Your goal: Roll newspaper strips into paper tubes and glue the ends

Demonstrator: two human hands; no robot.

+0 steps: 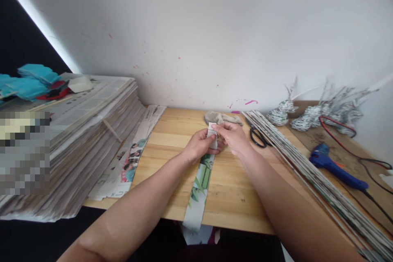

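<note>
Right there in the middle, both hands meet over the paper strip: the left hand and the right hand each have the grip closed on its pale upper end, thumbs pressing against fingers. The paper strip is long, flat and narrow, printed with green leaves on a whitish ground, and it runs down the surface to the near edge. That surface is smooth, light wood with visible plank lines, pushed up against a white wall flecked with pink and reddish marks.

Just behind the hands lies a crumpled greyish cloth. To their right sit the black handles of a tool, partly hidden by a bundle of thin paper rods that slants toward the near right corner, alongside the right forearm. Beyond the rods, a blue glue gun rests on brown cardboard, near a red and black cable. Rounded, woven paper figures stand behind, spiky ends upward.

On the left, a tall, layered stack of newspapers crowds that side, with bright blue material and a white block on top. A loose newspaper lies beside it.
</note>
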